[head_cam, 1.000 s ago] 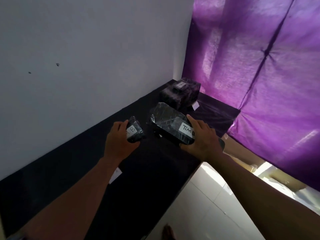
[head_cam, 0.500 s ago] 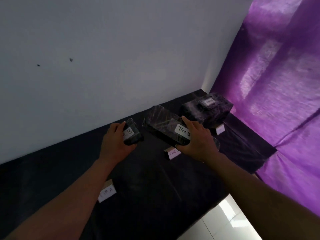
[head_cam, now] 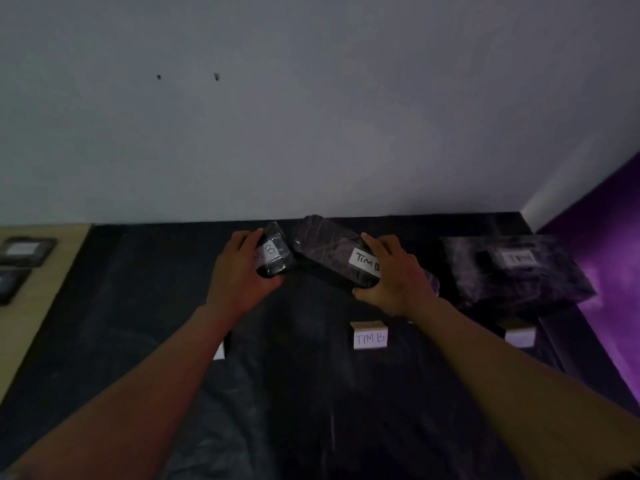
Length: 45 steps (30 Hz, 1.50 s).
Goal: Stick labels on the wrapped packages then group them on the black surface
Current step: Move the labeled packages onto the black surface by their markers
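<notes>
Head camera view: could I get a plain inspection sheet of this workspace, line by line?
Surface: black cloth-covered surface against a white wall.
Job's things: small black wrapped package with a white label; long black wrapped package labelled "TIM B"; large black wrapped package, label blurred.
Clutter: folded white card reading "TIM B"; second white card, unreadable.
Grippers: left hand grips the small package; right hand grips the long package.
Cables: nothing seen.
Surroundings: purple curtain on the right; beige ledge with dark items on the left.

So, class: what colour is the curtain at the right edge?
Purple curtain, seen in the head view.
</notes>
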### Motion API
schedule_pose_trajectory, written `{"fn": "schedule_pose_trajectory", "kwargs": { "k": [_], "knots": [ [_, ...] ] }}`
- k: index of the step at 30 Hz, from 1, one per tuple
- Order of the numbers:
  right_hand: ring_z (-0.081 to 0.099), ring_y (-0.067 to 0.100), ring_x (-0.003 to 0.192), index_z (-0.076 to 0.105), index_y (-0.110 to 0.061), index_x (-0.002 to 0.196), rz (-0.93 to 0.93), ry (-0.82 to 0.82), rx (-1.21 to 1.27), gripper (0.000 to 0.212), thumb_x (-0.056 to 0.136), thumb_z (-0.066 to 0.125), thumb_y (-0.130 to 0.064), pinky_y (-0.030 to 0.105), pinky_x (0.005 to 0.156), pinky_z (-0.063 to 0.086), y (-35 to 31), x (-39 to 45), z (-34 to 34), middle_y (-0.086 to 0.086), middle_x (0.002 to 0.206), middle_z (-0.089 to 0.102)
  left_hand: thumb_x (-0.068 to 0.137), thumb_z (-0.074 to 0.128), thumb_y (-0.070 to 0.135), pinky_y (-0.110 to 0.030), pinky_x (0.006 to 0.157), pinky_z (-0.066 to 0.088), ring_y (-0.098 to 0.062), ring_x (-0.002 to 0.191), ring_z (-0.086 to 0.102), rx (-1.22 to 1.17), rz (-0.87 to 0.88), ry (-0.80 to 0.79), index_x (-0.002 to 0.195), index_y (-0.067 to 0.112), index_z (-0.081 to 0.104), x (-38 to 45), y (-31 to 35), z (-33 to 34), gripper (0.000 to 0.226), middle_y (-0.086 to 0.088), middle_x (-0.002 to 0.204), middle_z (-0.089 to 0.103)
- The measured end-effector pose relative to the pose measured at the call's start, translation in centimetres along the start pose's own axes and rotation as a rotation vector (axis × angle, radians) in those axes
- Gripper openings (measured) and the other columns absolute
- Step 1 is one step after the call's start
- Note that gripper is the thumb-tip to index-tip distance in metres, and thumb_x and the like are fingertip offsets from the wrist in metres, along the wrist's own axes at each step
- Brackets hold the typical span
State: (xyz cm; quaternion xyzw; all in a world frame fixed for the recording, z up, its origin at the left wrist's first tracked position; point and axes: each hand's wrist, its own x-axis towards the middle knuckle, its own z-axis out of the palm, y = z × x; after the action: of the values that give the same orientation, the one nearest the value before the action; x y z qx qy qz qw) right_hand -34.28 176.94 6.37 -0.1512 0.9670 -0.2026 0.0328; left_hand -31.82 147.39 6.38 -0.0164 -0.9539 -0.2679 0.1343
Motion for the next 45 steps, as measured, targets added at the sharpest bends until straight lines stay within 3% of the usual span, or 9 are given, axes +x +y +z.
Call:
{"fn": "schedule_pose_trajectory", "kwargs": {
  "k": [10, 21, 29, 34, 38, 41, 45],
  "knots": [
    [0.041, 0.019, 0.127, 0.013, -0.031, 0.157, -0.223, -0.250, -0.085, 0.114, 0.067, 0.076, -0.057, 0.041, 0.108, 0.034, 3.9, 4.9, 1.7, -0.005, 0.143, 0.032, 0.055, 0.078, 0.042, -0.037, 0.088, 0.053, -0.023, 0.103, 0.062, 0.083, -0.094, 0.081, 0.133, 0.009, 0.054, -0.6, 3.0, 1.0, 0.088, -0.003, 0.124, 0.055],
    [0.033, 0.017, 0.132, 0.010, -0.030, 0.158, -0.302, -0.320, -0.151, 0.111, 0.070, 0.073, -0.056, 0.038, 0.113, 0.023, 7.3, 5.2, 4.3, -0.007, 0.147, 0.030, 0.059, 0.066, 0.056, -0.037, 0.088, 0.054, -0.022, 0.107, 0.060, 0.082, -0.040, -0.127, 0.137, 0.009, 0.052, 0.8, 6.2, 6.0, 0.092, -0.002, 0.126, 0.053],
    [0.021, 0.017, 0.146, 0.010, -0.027, 0.158, -0.274, -0.298, -0.083, 0.105, 0.077, 0.072, -0.054, 0.040, 0.123, 0.006, 8.2, 5.1, 5.2, -0.005, 0.161, 0.023, 0.060, 0.081, 0.044, -0.036, 0.094, 0.052, -0.017, 0.112, 0.055, 0.088, 0.010, -0.255, 0.141, 0.011, 0.047, 2.0, 7.6, 8.4, 0.095, 0.000, 0.131, 0.049],
    [0.000, 0.016, 0.153, -0.002, -0.026, 0.158, -0.229, -0.333, -0.135, 0.122, 0.071, 0.073, -0.066, 0.048, 0.123, -0.008, 9.1, 5.4, 4.6, -0.005, 0.166, 0.006, 0.059, 0.078, 0.047, -0.042, 0.093, 0.051, -0.017, 0.112, 0.054, 0.090, 0.024, -0.336, 0.142, 0.014, 0.045, 2.7, 8.3, 9.7, 0.095, 0.002, 0.132, 0.048],
    [-0.002, 0.024, 0.152, -0.008, -0.021, 0.158, -0.136, -0.360, -0.223, 0.132, 0.067, 0.076, -0.066, 0.051, 0.123, -0.002, 10.8, 5.1, 3.7, 0.003, 0.165, -0.001, 0.059, 0.076, 0.048, -0.044, 0.091, 0.052, -0.018, 0.109, 0.056, 0.102, 0.048, -0.386, 0.142, 0.014, 0.045, 3.2, 8.6, 11.0, 0.095, 0.002, 0.130, 0.048],
    [0.010, 0.026, 0.150, -0.002, -0.019, 0.159, -0.079, -0.357, -0.167, 0.129, 0.067, 0.079, -0.062, 0.046, 0.124, 0.008, 11.9, 4.5, 3.6, 0.005, 0.162, 0.011, 0.059, 0.078, 0.047, -0.046, 0.094, 0.049, -0.018, 0.112, 0.053, 0.128, 0.057, -0.445, 0.144, 0.018, 0.043, 4.0, 9.3, 12.1, 0.097, 0.004, 0.131, 0.047],
    [0.021, 0.026, 0.145, 0.009, -0.018, 0.158, -0.053, -0.339, -0.081, 0.123, 0.067, 0.081, -0.059, 0.040, 0.121, 0.019, 12.4, 4.2, 3.8, 0.006, 0.157, 0.023, 0.061, 0.085, 0.043, -0.039, 0.098, 0.046, -0.019, 0.117, 0.050, 0.133, 0.052, -0.535, 0.146, 0.019, 0.040, 5.1, 10.4, 12.9, 0.099, 0.003, 0.134, 0.045]
  ]
}}
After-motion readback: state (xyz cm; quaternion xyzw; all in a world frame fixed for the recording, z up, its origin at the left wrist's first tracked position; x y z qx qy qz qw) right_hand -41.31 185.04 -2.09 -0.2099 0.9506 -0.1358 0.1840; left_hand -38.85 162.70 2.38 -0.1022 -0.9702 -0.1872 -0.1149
